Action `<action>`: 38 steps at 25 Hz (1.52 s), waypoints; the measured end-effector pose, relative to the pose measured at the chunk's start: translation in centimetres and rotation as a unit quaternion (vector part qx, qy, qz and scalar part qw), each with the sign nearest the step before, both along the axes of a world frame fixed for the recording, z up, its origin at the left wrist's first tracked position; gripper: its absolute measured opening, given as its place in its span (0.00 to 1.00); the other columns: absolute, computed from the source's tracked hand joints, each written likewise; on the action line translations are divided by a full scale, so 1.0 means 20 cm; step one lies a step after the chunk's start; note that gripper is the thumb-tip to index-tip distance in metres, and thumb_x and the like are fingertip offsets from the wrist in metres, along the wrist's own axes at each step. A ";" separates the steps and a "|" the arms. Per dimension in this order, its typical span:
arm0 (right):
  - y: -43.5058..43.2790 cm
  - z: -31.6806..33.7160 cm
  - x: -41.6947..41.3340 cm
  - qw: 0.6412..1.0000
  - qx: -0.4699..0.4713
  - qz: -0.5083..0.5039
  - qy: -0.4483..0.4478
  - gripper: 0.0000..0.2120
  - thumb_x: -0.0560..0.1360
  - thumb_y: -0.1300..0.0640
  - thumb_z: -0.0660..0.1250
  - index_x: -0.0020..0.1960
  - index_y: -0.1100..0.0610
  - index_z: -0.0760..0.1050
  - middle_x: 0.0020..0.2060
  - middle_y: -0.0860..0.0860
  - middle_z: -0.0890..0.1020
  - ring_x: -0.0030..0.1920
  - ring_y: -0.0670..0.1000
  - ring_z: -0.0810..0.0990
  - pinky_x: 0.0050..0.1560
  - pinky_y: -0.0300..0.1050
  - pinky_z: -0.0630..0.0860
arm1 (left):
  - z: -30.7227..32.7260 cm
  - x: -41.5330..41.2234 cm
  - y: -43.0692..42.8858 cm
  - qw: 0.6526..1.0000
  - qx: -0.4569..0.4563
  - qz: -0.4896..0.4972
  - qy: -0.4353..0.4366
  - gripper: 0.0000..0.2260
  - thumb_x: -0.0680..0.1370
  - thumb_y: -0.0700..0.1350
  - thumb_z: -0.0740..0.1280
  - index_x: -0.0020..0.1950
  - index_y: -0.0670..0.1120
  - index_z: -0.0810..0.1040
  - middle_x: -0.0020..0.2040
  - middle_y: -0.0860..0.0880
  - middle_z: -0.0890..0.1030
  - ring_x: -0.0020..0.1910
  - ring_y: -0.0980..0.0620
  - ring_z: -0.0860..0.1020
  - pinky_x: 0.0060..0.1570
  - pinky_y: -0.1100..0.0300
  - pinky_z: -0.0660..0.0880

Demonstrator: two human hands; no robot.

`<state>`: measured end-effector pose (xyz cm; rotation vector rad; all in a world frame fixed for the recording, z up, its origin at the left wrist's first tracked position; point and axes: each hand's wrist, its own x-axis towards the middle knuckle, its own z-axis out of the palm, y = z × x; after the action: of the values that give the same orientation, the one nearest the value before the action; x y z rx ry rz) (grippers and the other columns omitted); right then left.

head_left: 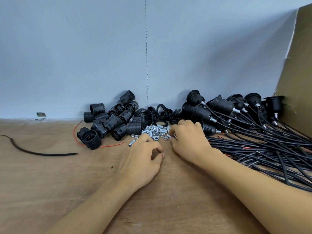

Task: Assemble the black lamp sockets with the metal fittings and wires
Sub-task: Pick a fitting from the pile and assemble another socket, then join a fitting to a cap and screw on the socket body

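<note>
at the near edge of the metal fittings (155, 131), the right hand (187, 139) pinches one; the left hand (143, 157) curls, contents unclear. black lamp sockets (108, 122) lie left of them. best lift one only, squarely.

Worn brown tabletop (50, 183), loaded with lamp parts along the far edge by the wall.

Left of centre lies a heap of black threaded socket shells (111, 122), with loose black rings (162, 112) just beside it. In front of the rings sits a scatter of metal fittings (155, 130), short threaded tubes and nuts. To the right, wired sockets (222, 107) are piled up, their black wires (270, 149) fanning toward the near right. A cut cable piece (42, 152) lies alone at the left, and a thin red wire (76, 132) curls by the shells.
</note>
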<state>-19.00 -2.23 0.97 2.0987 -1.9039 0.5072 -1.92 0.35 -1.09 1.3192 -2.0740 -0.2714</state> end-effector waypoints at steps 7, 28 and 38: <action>-0.03 0.01 0.01 1.000 0.018 0.002 -0.016 0.10 0.81 0.54 0.61 0.58 0.55 0.78 0.54 0.53 0.81 0.58 0.57 0.76 0.58 0.52 0.68 | -0.01 0.00 0.01 0.999 -0.029 -0.028 0.003 0.06 0.78 0.49 0.70 0.42 0.56 0.77 0.39 0.62 0.75 0.39 0.64 0.72 0.40 0.66 0.66; 0.31 -0.02 0.06 0.895 0.003 0.133 -0.427 0.06 0.78 0.61 0.70 0.51 0.52 0.82 0.35 0.43 0.83 0.39 0.41 0.81 0.42 0.29 0.73 | 0.02 0.00 0.02 0.864 0.238 -0.042 0.442 0.01 0.77 0.44 0.74 0.46 0.49 0.86 0.35 0.51 0.85 0.23 0.57 0.71 0.23 0.67 0.67; 0.29 -0.01 0.06 0.810 0.055 0.142 -0.567 0.03 0.78 0.63 0.70 0.49 0.57 0.82 0.37 0.56 0.85 0.36 0.49 0.81 0.42 0.42 0.81 | 0.02 0.03 0.01 0.861 0.245 -0.099 0.435 0.09 0.75 0.42 0.74 0.50 0.55 0.88 0.45 0.46 0.88 0.26 0.57 0.74 0.26 0.66 0.70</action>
<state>-17.88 3.54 0.80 2.3677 -2.0700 2.1573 -1.29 0.55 -0.70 0.9482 -1.3678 -1.2962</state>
